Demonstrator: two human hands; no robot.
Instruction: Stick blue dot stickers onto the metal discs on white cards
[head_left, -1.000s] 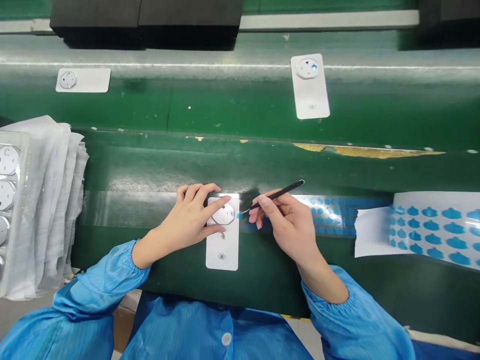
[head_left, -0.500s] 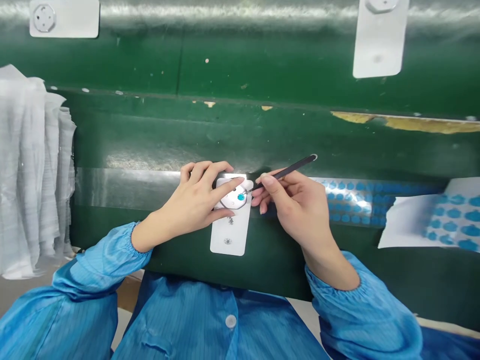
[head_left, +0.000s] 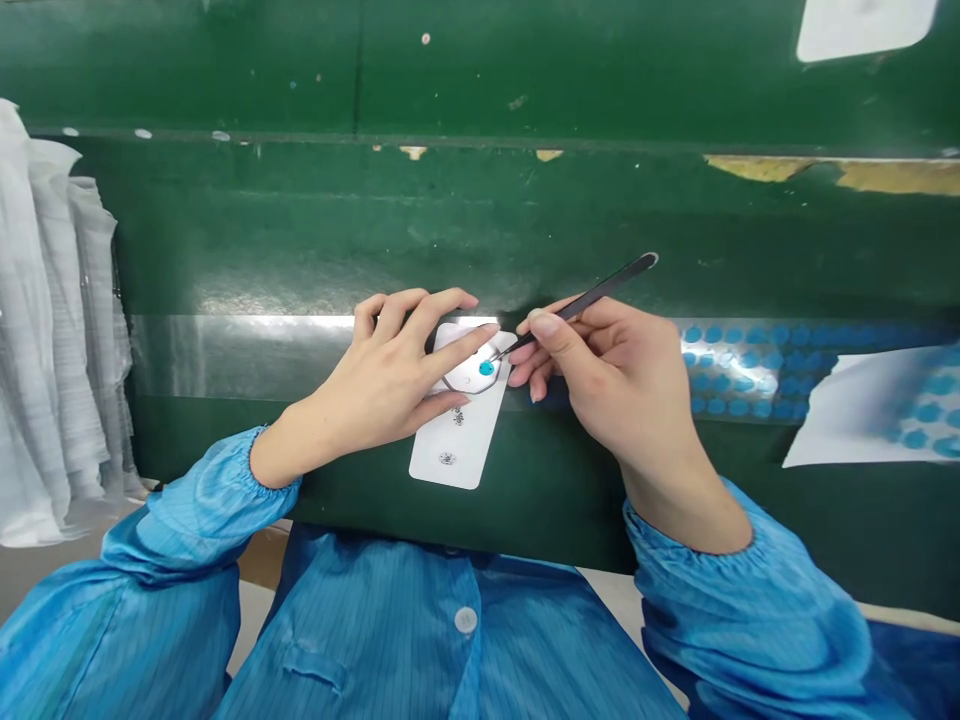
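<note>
Blue sticker: a second ago it is off the white card, at its right edge; now we see it on the octagonal piece at the card's far end.
Meaning: we judge it placed, though we cannot tell how firmly it sticks.
White card: it slants more than a second ago.
Left hand: our fingers spread apart over the card's left side, the sticker lying between index fingertip and thumb.
Right hand: our fingers clamp the black tweezers at the card's right edge; their tip is at the sticker, contact unclear.
</note>
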